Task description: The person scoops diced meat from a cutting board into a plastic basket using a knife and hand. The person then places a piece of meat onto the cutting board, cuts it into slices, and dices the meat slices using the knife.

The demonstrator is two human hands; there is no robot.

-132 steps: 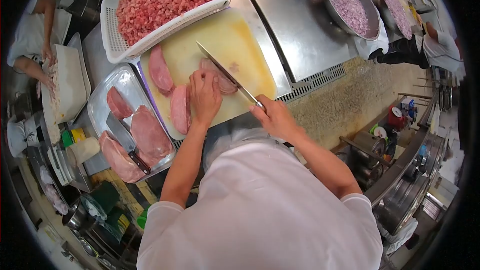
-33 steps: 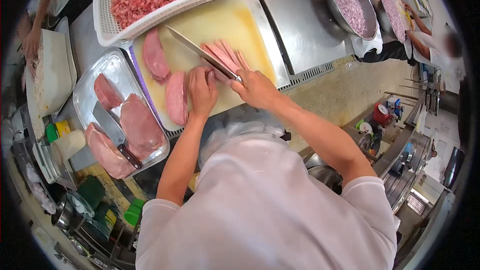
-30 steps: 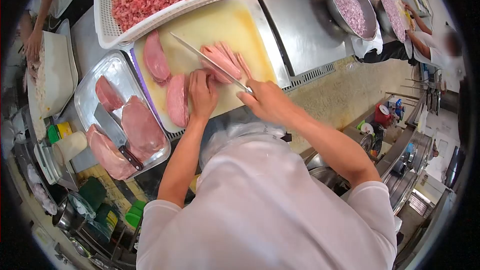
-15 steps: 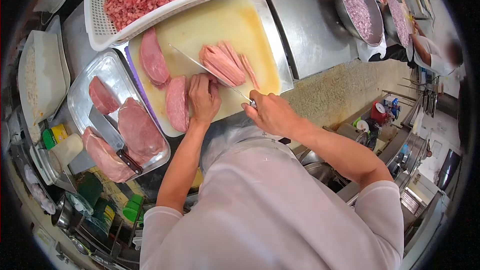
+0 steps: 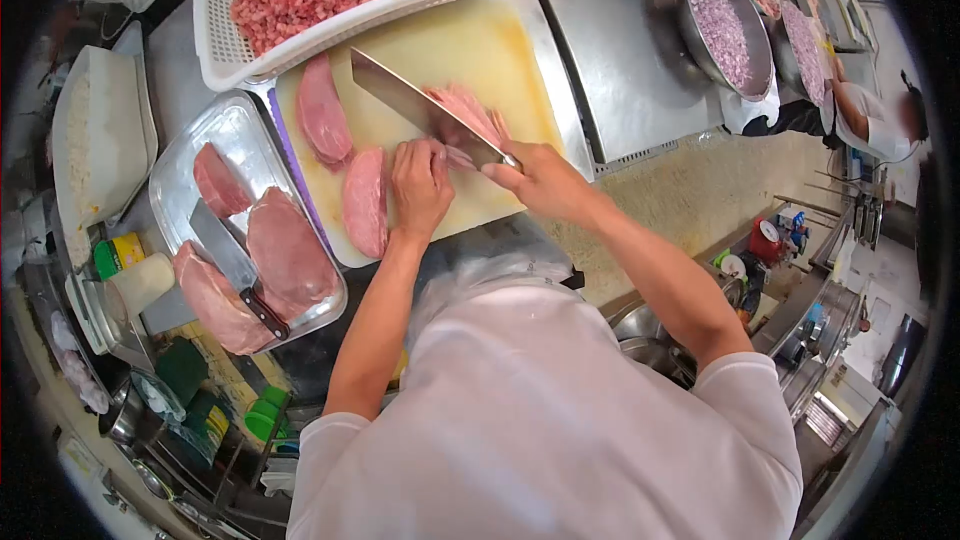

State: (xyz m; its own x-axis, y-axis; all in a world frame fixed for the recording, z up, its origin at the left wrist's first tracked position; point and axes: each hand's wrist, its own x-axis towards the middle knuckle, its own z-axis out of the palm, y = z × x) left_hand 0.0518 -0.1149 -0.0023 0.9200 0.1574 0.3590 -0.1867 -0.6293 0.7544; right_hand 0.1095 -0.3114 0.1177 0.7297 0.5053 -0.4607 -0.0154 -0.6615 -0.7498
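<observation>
My right hand [image 5: 540,178] is closed round the handle of a long knife [image 5: 405,95], whose blade slants up and left over the yellow cutting board [image 5: 490,35]. Beneath and beyond the blade lie sliced meat strips [image 5: 468,108]. My left hand [image 5: 421,180] has its fingers curled down beside the blade, pressed on meat that is mostly hidden by fingers and knife. Two whole pieces of meat rest left of that hand: an upper piece [image 5: 322,112] and a lower piece [image 5: 365,202], the lower one close to the hand.
A white basket [image 5: 222,35] of diced meat stands over the board's back edge. To the left, a metal tray [image 5: 178,175] holds meat and a second knife [image 5: 225,245]. Bowls of chopped food, one a metal bowl [image 5: 757,65], stand upper right near another person [image 5: 868,120].
The knife has tilted so that its broad face shows, and my right hand has moved up and slightly right. The strips are now partly covered. The whole view has shifted slightly.
</observation>
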